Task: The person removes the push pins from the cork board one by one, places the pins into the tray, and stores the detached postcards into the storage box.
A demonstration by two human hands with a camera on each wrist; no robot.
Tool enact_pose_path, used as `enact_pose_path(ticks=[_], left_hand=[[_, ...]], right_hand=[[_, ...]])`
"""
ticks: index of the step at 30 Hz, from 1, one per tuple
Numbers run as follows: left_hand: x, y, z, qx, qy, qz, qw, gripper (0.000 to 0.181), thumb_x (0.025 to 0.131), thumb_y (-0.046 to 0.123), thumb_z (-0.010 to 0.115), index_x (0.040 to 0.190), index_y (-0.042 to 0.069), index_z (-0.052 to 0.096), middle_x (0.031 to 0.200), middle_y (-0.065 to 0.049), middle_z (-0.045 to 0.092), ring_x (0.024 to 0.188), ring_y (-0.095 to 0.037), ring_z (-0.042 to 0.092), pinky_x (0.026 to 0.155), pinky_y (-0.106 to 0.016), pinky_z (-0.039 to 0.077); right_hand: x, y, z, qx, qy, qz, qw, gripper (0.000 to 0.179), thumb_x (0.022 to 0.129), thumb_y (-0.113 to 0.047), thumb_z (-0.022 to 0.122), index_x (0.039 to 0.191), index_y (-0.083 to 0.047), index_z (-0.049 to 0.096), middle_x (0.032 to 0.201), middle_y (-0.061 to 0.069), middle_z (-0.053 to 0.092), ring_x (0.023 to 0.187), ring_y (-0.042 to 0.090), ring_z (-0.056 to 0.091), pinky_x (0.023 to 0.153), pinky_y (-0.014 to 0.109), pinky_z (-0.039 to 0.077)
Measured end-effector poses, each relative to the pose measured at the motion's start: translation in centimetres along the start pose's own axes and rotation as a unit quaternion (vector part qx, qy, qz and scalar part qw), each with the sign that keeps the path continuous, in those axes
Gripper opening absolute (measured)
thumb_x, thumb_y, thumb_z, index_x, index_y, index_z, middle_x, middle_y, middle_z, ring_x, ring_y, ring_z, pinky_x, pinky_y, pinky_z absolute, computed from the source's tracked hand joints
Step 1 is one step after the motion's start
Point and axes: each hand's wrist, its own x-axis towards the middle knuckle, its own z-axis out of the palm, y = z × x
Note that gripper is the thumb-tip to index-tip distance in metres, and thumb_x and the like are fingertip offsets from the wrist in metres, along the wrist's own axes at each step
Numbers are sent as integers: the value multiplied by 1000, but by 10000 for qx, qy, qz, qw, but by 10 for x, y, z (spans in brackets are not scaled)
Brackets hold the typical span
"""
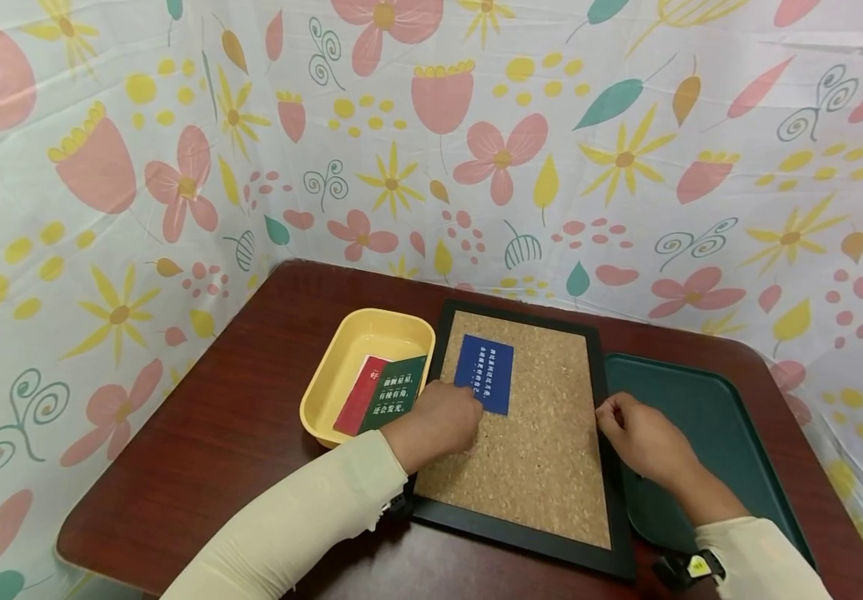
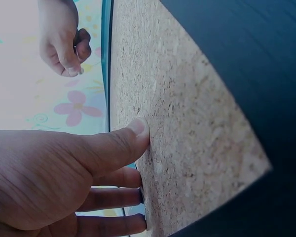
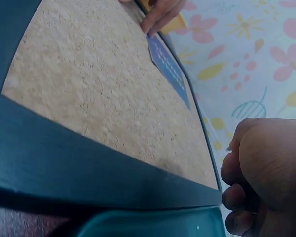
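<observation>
A blue card (image 1: 485,375) with white writing lies on the upper left of a cork board (image 1: 536,450) in a black frame. My left hand (image 1: 442,418) rests at the card's lower left corner, fingertips on the cork. In the left wrist view its thumb (image 2: 119,148) and fingers (image 2: 111,199) are fairly straight. Over the board's right edge, my right hand (image 1: 643,437) has its fingers curled and thumb against forefinger. A small pin-like thing (image 3: 229,148) sticks out from that pinch; most of it is hidden by the fingers.
Left of the board stands a yellow tray (image 1: 318,392) holding a red card (image 1: 362,393) and a green card (image 1: 393,393). A dark green tray (image 1: 731,450) lies to the right, partly beneath the right forearm. A flowered cloth (image 1: 506,225) hangs behind the brown table (image 1: 236,433).
</observation>
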Motion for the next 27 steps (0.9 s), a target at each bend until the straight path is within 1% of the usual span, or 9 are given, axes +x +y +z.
enact_pose_path(ticks=[10,16,23,27], left_hand=[[0,-1,1,76,86,10,9999,20,89,39,77,93,19,79,94,3,71,73,-14,62,69,-37,55],[-1,0,0,30,75,-13,10000,20,88,39,78,91,19,79,93,3,70,71,-13,60,68,-36,55],[0,-1,0,37,64,16,10000,21,88,41,79,91,20,79,95,4,71,72,-13,61,69,-36,55],[0,-1,0,40,48,18,10000,22,88,41,78,92,20,79,95,3,71,72,-14,61,69,-36,55]], right_hand=[[-7,13,-2,5,-1,103,9999,35,111,-36,42,108,-4,53,72,3,47,55,20,44,48,34,34],[-10,20,-4,-8,-7,143,9999,35,111,-36,41,107,-3,53,72,3,47,56,20,45,49,35,34],[-14,25,-7,23,-12,170,9999,37,111,-35,41,113,0,54,73,3,50,57,20,47,49,35,35],[-15,29,-9,-34,-7,177,9998,39,111,-36,40,111,0,54,73,2,49,58,19,47,50,34,34]])
